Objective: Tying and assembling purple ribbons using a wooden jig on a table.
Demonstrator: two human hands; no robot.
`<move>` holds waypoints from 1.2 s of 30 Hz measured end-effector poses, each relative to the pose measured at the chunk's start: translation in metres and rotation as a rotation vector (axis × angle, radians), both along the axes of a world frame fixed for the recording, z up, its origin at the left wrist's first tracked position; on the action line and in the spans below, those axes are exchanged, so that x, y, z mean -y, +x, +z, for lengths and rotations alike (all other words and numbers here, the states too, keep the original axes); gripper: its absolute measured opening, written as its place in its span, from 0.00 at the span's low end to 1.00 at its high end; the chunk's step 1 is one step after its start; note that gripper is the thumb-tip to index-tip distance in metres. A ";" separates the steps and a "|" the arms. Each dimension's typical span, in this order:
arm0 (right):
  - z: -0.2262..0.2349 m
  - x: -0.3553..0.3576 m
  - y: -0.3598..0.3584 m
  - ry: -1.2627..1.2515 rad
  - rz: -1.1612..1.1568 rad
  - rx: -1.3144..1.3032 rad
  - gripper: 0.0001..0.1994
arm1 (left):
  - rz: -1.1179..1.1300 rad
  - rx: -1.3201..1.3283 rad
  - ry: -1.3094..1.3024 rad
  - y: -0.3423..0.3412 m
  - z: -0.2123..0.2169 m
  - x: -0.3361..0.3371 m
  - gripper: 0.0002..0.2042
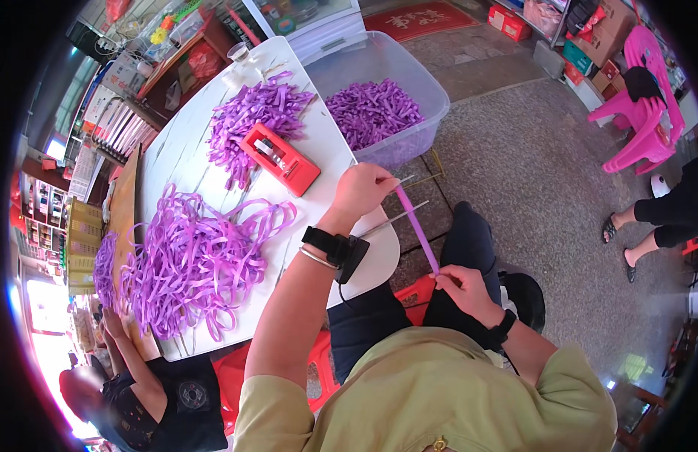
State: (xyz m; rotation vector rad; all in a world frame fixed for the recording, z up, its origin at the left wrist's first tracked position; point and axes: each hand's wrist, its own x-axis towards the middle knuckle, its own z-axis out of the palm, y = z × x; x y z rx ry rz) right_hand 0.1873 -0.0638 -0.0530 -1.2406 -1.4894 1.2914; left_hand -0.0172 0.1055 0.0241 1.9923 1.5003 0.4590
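Observation:
A purple ribbon (417, 228) is stretched between my two hands beyond the table's right edge. My left hand (362, 191) is closed in a pinch at its upper end, beside the tip of a thin metal rod (407, 179). Its lower end is pinched by my right hand (469, 292), above my thigh. A second thin metal rod (398, 218) juts out past the table edge, close to the ribbon; how it is fixed is hidden behind my left wrist.
The white marbled table (190, 169) bears a loose ribbon tangle (198, 260), a heap of short ribbon pieces (255, 117) and a red tape dispenser (281, 160). A clear plastic bin (435, 102) holds more purple pieces (375, 113). Another person (157, 395) sits at lower left.

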 end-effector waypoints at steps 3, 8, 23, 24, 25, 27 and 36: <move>0.000 0.005 0.001 -0.137 0.024 -0.036 0.08 | -0.003 -0.002 -0.001 0.000 0.000 0.001 0.10; -0.007 0.004 0.004 -0.222 0.013 -0.135 0.09 | 0.009 -0.003 -0.041 0.001 0.002 0.001 0.10; 0.024 0.011 0.003 -0.045 -0.059 -0.074 0.07 | 0.000 0.009 -0.017 0.000 0.001 0.001 0.10; 0.032 0.011 0.003 -0.046 -0.059 -0.073 0.07 | 0.004 0.009 -0.022 0.000 0.001 0.001 0.10; 0.040 0.011 0.003 -0.022 -0.053 -0.054 0.06 | 0.009 0.010 -0.026 0.000 0.001 0.001 0.10; 0.048 0.011 0.004 0.001 -0.045 -0.032 0.05 | 0.005 0.011 -0.026 0.000 0.002 0.002 0.10; 0.099 -0.022 -0.002 0.208 0.052 0.052 0.04 | 0.022 0.034 0.010 0.001 -0.002 0.001 0.09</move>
